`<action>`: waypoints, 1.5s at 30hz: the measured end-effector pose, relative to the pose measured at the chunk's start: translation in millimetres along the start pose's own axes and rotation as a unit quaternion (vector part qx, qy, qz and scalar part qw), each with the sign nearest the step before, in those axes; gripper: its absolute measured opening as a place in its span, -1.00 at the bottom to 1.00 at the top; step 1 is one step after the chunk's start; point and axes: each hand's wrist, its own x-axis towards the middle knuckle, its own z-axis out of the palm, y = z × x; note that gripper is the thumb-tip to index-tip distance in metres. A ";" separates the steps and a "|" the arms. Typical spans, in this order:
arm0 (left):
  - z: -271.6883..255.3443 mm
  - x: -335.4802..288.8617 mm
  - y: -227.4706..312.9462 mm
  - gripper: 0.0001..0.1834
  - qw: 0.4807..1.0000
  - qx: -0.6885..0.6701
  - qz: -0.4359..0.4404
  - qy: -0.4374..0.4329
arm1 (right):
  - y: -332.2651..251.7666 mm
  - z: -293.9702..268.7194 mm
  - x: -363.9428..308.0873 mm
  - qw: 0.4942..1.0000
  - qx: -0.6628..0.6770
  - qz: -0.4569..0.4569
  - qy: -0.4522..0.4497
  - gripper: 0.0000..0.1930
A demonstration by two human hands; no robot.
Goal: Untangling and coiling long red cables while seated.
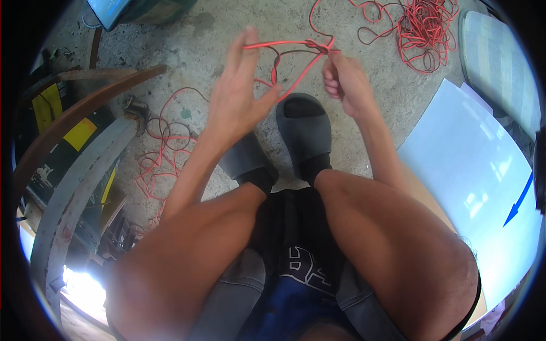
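Above the knees, over a concrete floor (pixel 227 34), both hands work a loop of red cord (pixel 293 68). On the left, the left hand (pixel 242 94) is raised with fingers spread; the cord runs over its fingertips at the far end and passes down across the palm toward the thumb, so the hand is holding the loop stretched rather than clenched. On the right, the right hand (pixel 344 79) is closed, pinching the cord just beside a knot (pixel 321 46) where the strands cross. From that knot a strand leads far and right to a loose tangle of the same red cord (pixel 424 31) lying on the floor. More red cord (pixel 162 150) lies coiled on the floor at the left, near a curved wooden rail (pixel 85 108). Below the hands, two feet in grey slippers (pixel 304 128) rest on the floor. A pale blue sheet (pixel 478 182) lies at the right, and a striped cushion (pixel 500 62) sits beyond it.
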 end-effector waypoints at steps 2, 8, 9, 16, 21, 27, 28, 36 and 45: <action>-2.3 2.1 6.3 -0.10 0.997 -0.065 0.033 -0.021 | -2.4 22.1 -8.7 0.985 0.156 -0.070 0.019 -0.58; 5.0 -7.6 20.8 -0.36 0.981 -0.151 0.037 -0.112 | -25.0 49.4 -23.8 0.899 0.355 -0.255 -0.016 -0.64; 4.7 -9.8 19.9 -0.36 0.982 -0.147 0.038 -0.111 | -24.8 50.9 -24.5 0.906 0.334 -0.252 -0.057 -0.65; 0.0 -12.6 23.5 -0.65 0.979 -0.188 0.021 -0.076 | -31.4 55.9 -41.6 0.909 0.267 -0.316 -0.057 -0.66; -14.7 -9.9 29.4 -0.76 0.975 -0.047 0.197 0.094 | -30.4 50.0 -47.4 0.900 0.284 -0.287 -0.162 -0.69; -20.6 20.9 58.7 -0.79 0.970 -0.154 0.179 0.064 | -35.3 50.7 -62.6 0.948 0.104 -0.297 -0.038 -0.74; -17.0 25.7 60.5 -0.80 0.969 -0.136 0.200 0.053 | -35.6 48.0 -65.1 0.948 0.106 -0.298 -0.033 -0.74; -7.4 29.8 67.0 -0.79 0.928 -0.368 0.016 -0.053 | -35.5 43.5 -74.2 0.941 0.101 -0.323 0.002 -0.72; 0.9 26.5 71.5 -0.89 0.848 -0.511 -0.106 -0.098 | -33.7 39.5 -76.0 0.944 -0.070 -0.284 0.154 -0.83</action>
